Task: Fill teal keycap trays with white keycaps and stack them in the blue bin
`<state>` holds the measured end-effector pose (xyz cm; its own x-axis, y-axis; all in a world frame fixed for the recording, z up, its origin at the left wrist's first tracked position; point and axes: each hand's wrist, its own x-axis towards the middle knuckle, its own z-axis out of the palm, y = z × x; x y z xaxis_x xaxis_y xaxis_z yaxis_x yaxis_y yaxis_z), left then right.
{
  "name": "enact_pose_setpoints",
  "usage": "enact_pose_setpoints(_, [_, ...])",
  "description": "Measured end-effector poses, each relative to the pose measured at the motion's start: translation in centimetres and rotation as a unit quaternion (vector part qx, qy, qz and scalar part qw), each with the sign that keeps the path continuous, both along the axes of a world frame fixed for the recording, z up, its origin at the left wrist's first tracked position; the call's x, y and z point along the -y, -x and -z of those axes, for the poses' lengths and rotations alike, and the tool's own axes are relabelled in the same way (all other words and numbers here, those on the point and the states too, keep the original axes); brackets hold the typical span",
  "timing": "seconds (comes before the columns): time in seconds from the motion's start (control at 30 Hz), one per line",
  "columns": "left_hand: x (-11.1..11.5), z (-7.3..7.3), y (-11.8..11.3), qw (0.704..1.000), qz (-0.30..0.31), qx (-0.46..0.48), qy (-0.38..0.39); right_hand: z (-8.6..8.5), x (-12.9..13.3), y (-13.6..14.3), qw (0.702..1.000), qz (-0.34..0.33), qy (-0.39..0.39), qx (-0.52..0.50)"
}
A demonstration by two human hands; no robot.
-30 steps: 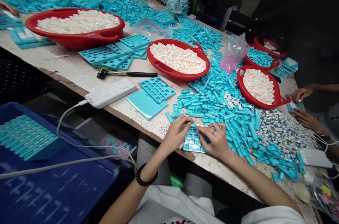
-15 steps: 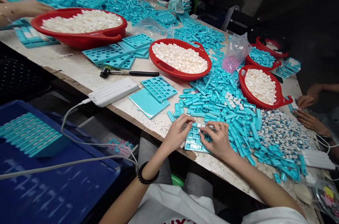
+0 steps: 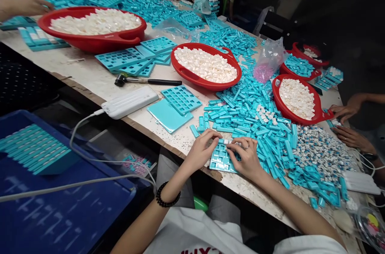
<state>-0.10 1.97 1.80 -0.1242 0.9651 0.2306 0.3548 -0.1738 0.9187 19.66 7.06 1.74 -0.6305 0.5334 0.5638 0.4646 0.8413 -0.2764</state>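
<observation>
A turquoise grid tray (image 3: pixel 221 160) with square pockets lies at the table's front edge, between my hands. Small white keycap-like pieces (image 3: pixel 226 142) sit along its far edge. My left hand (image 3: pixel 202 150) is curled over the tray's left far corner, thumb and fingers closed on its edge. On the right side, my right hand (image 3: pixel 246 156), with a ring, reaches over the tray; its thumb and forefinger close together at the white pieces. Whatever is pinched there is mostly covered by the fingertips. Loose turquoise pieces (image 3: pixel 237 115) are heaped just beyond both hands.
Red baskets (image 3: pixel 176 67) of white pieces stand behind the heap. Left of it lie another grid tray (image 3: pixel 182 99), a black-handled hammer (image 3: pixel 156 81) and a white power strip (image 3: pixel 130 103). A blue crate (image 3: pixel 99 184) is lower left. Other people's hands (image 3: pixel 349 125) work at the right.
My right hand has shifted very slightly left over the tray, its fingers still close together. My left hand stays at the tray's corner. The co-worker's hand at far left has moved a little.
</observation>
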Motion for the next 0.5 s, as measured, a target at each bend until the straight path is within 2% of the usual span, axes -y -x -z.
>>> enact_pose_setpoints(0.5, [0.03,-0.03,-0.05,1.000,-0.002,0.000,0.005,-0.18,-0.04,0.16,1.000,-0.005,0.020,0.001])
